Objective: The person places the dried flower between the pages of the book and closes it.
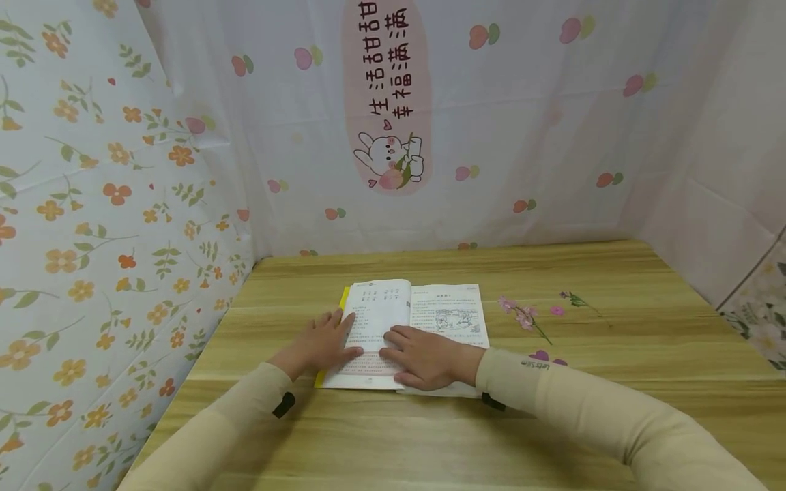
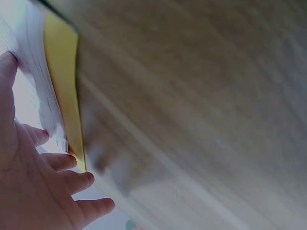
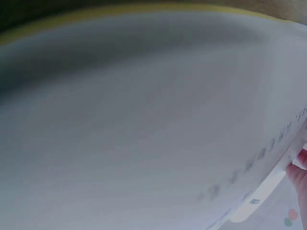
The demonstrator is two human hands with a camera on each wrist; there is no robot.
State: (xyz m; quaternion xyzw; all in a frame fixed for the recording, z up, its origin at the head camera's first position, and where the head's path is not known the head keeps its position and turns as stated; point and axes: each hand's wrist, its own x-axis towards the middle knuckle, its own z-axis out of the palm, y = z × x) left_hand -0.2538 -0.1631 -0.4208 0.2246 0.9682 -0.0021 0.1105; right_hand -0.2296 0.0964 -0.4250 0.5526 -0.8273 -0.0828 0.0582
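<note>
An open book [image 1: 379, 324] with printed pages and a yellow cover edge [image 2: 64, 81] lies on the wooden table. On its right page is a line drawing. My left hand [image 1: 322, 344] rests at the book's left edge, fingers spread and thumb on the left page. In the left wrist view, that hand [image 2: 43, 182] lies along the page edges and yellow cover. My right hand [image 1: 424, 354] lies flat near the fold, fingertips reaching onto the left page. Only a few fingertips [image 3: 298, 172] show in the right wrist view, where a pale page [image 3: 144, 120] fills most of the picture.
Right of the book lie a pink flower sprig [image 1: 525, 317], a small pink blossom [image 1: 556, 311] and a thin purple-tipped sprig [image 1: 574, 299]. Purple petals [image 1: 540, 355] sit close to my right sleeve. Patterned cloth [image 1: 295, 136] hangs behind and beside the table [image 1: 381, 436].
</note>
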